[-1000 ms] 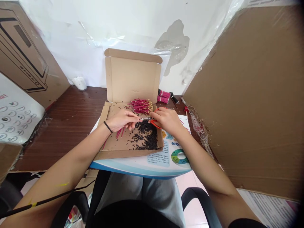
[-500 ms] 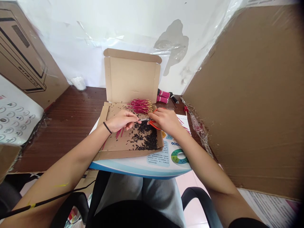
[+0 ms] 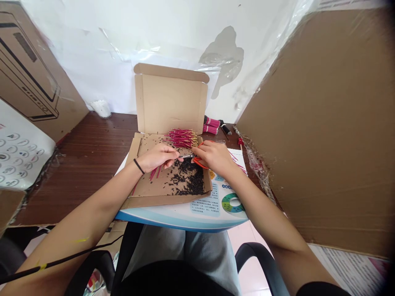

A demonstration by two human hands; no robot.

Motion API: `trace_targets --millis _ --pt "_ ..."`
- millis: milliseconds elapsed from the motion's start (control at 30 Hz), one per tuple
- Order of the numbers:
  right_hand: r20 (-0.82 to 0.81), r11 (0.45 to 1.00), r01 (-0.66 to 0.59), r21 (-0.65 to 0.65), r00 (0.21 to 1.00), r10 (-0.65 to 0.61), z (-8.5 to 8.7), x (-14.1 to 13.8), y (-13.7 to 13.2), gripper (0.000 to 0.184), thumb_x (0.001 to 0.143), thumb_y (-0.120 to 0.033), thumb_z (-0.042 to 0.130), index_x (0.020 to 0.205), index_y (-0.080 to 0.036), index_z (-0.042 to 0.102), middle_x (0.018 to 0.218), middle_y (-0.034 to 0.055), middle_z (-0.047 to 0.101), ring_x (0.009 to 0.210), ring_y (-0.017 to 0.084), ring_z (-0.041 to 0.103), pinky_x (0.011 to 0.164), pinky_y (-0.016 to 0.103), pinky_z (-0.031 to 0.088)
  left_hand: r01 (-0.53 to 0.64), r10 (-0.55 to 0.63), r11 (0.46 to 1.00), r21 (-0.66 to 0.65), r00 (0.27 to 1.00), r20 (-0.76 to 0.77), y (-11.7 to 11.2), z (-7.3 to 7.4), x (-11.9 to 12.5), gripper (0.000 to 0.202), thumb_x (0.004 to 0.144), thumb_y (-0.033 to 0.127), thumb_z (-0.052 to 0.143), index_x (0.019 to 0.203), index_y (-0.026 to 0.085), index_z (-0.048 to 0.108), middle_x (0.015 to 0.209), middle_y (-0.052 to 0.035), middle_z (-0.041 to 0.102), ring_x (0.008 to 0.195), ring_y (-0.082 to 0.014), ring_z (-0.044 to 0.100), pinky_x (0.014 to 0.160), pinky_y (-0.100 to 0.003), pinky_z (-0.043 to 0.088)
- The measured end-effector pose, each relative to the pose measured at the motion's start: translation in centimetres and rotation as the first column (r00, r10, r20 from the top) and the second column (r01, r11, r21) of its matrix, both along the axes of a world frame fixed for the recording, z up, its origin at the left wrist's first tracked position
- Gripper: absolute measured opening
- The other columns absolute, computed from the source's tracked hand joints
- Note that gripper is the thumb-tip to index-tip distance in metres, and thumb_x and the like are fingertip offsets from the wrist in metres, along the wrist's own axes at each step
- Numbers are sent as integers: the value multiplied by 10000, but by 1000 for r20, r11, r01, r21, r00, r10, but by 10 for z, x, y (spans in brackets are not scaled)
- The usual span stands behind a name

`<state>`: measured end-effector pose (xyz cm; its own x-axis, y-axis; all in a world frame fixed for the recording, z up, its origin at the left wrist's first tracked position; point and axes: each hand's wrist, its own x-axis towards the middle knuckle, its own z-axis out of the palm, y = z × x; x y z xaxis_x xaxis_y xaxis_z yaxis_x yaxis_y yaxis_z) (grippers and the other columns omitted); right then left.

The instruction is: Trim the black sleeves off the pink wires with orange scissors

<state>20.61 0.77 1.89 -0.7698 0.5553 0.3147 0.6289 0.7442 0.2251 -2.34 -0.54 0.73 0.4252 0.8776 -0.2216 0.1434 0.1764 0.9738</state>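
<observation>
Well, both hands work just above the open cardboard box (image 3: 169, 98). The left hand (image 3: 157, 158), a black wristband (image 3: 138, 166) around its wrist, hangs over the box floor, its grip closed in a pinch on a thin strand (image 3: 181, 156) too small to make out in detail. The right hand (image 3: 216, 158) sits over the box's right edge, its grip closed on the red-handled scissors (image 3: 199, 162), whose dark blades reach left toward that pinch. Whether they touch the strand or lie just beside it, the view cannot settle.

Inside the box, a bundle of magenta wires (image 3: 182, 138) with gold-coloured tips lies behind the hands, near the raised lid. A heap of black clippings (image 3: 188, 181) covers the box floor in front of that bundle, and a few loose magenta pieces (image 3: 154, 173) lie just under the left hand. Behind the box, to the right of its lid, more magenta bundles (image 3: 211, 125) and a black pen-like object (image 3: 226, 128) rest on the brown wooden tabletop (image 3: 92, 156). Beneath the box lies a printed board (image 3: 222, 209) — blue along its edge, with a ring-shaped chart — and to the box's right stands a tall cardboard panel (image 3: 314, 123).
</observation>
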Motion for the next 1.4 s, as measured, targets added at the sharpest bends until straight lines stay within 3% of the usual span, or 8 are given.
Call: trace_targets --millis 433,733,1033,1200,1400 --pt "-69 997 -19 -77 997 13 -3 0 3 320 957 -429 521 861 -173 687 676 61 644 693 186 497 539 315 162 11 -12 1000 18 999 45 2 -4 -2 236 742 331 741 737 95 742 411 27 488 388 -60 392 416 -204 298" --pt "-107 993 -41 -109 994 29 -8 0 4 400 938 -519 504 835 -184 697 659 54 628 651 171 478 524 321 147 -1 -2 999 44 999 52 2 -4 -4 311 781 323 711 548 136 623 380 14 462 413 -76 421 488 -238 393" --pt "-28 993 65 -99 997 -68 -7 -3 1 431 924 -562 513 842 -188 710 651 48 639 610 156 478 518 309 125 -14 10 999 53 997 77 2 -4 -3 334 766 351 736 539 142 608 399 14 472 415 -72 425 448 -216 352" --pt "-68 987 149 -53 986 -152 -7 -1 3 450 921 -596 506 858 -199 709 670 45 633 623 159 499 529 310 122 -36 36 999 1 992 117 2 -2 -2 224 790 303 723 674 116 681 447 12 522 401 -55 430 410 -185 322" --pt "-78 999 35 28 996 -33 -3 3 3 403 970 -507 476 910 -180 705 725 51 674 717 176 538 548 314 184 -55 60 998 -34 988 141 1 0 -1 266 741 320 771 632 111 648 485 -16 590 379 -52 455 377 -170 336"
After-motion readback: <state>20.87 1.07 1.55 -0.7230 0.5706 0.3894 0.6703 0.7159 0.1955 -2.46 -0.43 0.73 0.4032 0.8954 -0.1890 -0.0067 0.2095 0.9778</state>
